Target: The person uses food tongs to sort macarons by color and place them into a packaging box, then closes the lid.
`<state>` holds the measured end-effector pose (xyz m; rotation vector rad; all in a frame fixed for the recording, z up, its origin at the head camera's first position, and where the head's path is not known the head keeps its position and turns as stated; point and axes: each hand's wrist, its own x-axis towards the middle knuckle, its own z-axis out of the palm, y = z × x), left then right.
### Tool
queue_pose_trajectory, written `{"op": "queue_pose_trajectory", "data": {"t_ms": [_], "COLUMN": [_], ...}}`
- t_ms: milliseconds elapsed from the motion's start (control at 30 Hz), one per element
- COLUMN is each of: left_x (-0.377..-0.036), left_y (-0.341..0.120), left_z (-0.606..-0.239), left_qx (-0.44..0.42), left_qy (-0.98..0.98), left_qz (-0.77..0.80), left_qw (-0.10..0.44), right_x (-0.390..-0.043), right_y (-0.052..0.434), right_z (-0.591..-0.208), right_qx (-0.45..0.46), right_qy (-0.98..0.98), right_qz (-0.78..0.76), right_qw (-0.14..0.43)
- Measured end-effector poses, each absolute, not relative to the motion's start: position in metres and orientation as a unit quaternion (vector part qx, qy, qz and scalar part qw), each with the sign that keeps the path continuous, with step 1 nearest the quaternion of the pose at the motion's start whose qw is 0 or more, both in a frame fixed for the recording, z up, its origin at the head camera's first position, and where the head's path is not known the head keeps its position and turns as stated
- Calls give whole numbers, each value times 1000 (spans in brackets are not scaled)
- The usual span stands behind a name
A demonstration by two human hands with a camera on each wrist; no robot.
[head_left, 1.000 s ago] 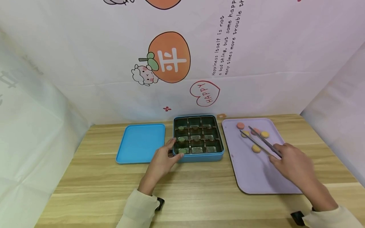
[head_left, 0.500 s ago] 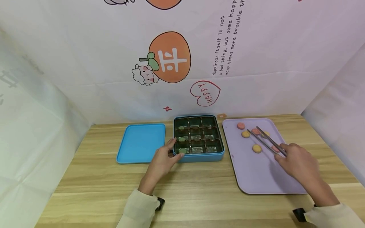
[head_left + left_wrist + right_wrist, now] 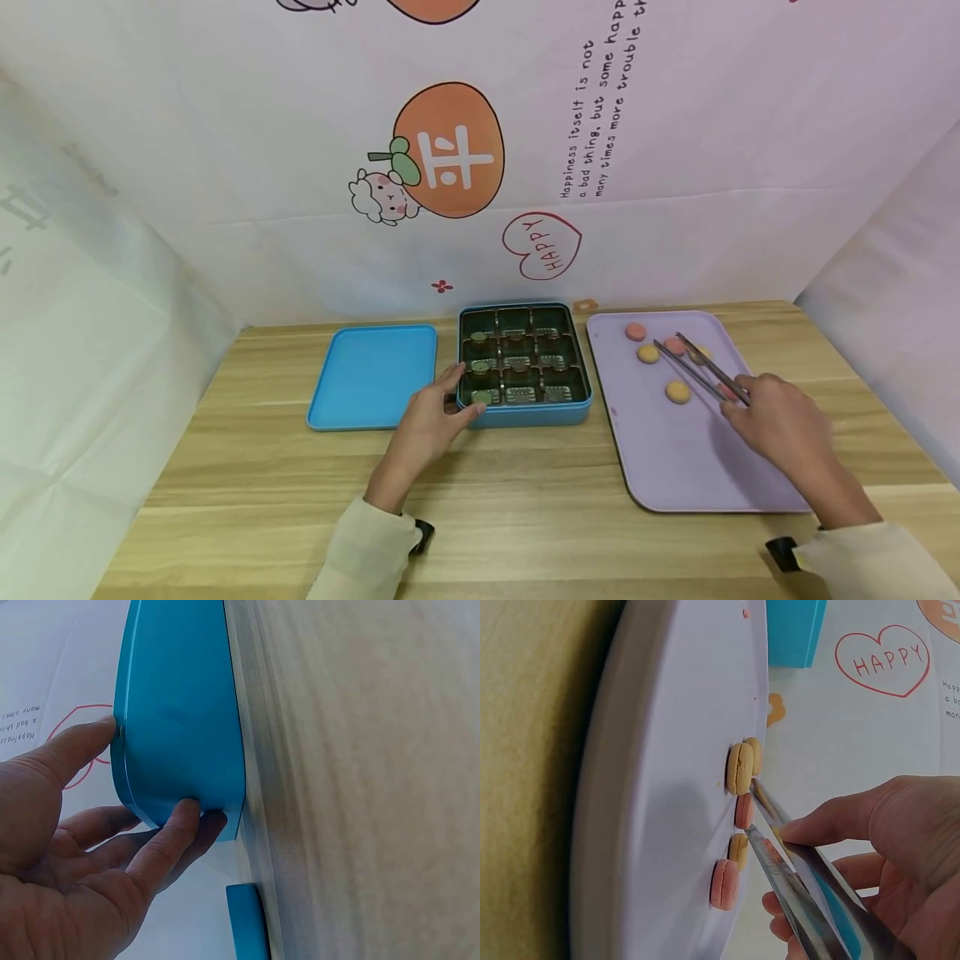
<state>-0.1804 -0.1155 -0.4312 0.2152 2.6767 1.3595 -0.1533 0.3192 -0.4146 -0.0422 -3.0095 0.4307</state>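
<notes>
My left hand (image 3: 429, 419) grips the near-left corner of a blue tin box (image 3: 528, 416), thumb at the front rim and fingers along the side. A dark divided insert (image 3: 517, 350) fills the box, with three green macarons (image 3: 480, 367) down its left column. My right hand (image 3: 783, 429) holds metal tongs (image 3: 691, 371) above a lilac tray (image 3: 675, 467). Their parted tips stand close by a pink macaron (image 3: 743, 811), nothing between them. Around it lie another pink macaron (image 3: 636, 332) at the back left, a yellow macaron (image 3: 678, 392) and more, some partly behind the tongs.
A blue lid (image 3: 372, 377) lies flat on the wooden table (image 3: 517, 500), left of the box. Behind the table hangs a printed white cloth (image 3: 315, 275). The tray stands just right of the box.
The tongs and right hand have shifted right, their tips leaving the left yellow macaron for the pink one beside it. The left hand and box have stayed put.
</notes>
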Motion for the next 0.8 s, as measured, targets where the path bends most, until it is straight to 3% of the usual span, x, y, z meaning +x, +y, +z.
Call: {"op": "queue_pose_trajectory", "data": {"t_ms": [800], "left_x": [-180], "left_y": [-114], "left_z": [-431], "left_qx": [65], "left_qy": [883], "left_qz": [460], "left_qw": [73], "right_x": [-149], "right_y": [316], "right_z": [-414], "right_qx": [-20], "right_qy": [-986], "right_qz": [157], "right_qw": [60]}}
